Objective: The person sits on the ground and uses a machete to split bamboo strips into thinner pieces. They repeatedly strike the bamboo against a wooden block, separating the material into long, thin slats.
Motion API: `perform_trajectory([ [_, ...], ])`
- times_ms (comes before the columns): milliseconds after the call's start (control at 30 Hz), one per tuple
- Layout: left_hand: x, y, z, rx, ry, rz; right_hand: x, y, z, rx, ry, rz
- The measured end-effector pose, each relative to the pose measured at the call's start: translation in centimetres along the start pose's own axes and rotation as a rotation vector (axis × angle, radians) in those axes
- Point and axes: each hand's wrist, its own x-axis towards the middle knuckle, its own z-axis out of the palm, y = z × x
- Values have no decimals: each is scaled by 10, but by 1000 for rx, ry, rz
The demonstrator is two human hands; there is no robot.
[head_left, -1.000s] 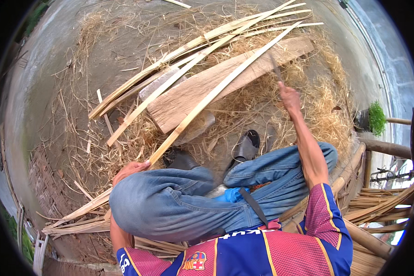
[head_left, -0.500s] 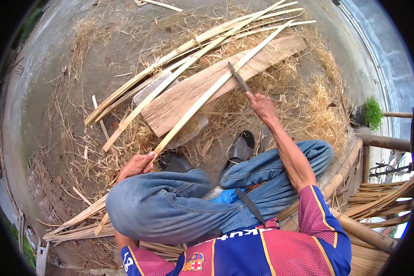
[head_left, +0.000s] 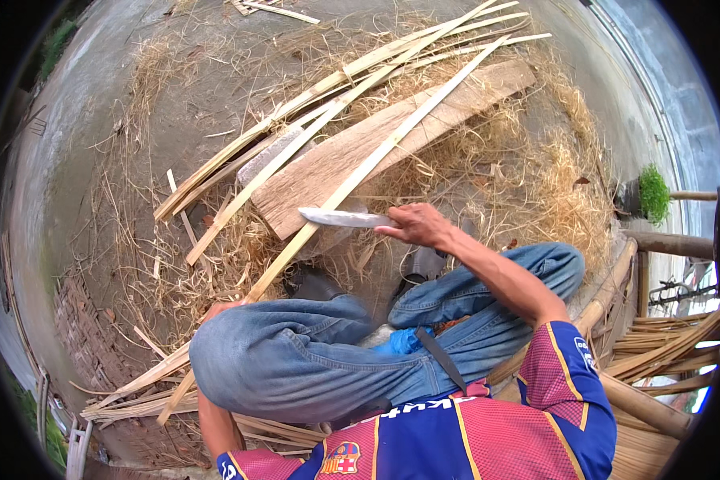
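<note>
My right hand (head_left: pixel 416 226) is closed on the knife (head_left: pixel 340 218), blade pointing to nine o'clock across the strip (head_left: pixel 376 156). My left hand (head_left: pixel 216 308), mostly hidden behind my knee, seems to grip the strip's near end. If the blade skids, it could nick that knee.

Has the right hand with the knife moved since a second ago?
Yes. The right hand with the knife has pulled back along the bamboo strip, from near the far end of the wooden plank to its near end, toward the knees.
</note>
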Motion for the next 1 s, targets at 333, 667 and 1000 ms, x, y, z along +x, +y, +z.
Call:
perform_trajectory([
  [333,19,13,24,123,227,159,-7,16,35,393,674,276],
  [667,18,41,52,236,342,158,-8,29,12,246,406,485],
  [1000,17,-3,30,93,113,95,-7,88,52,7,588,306],
])
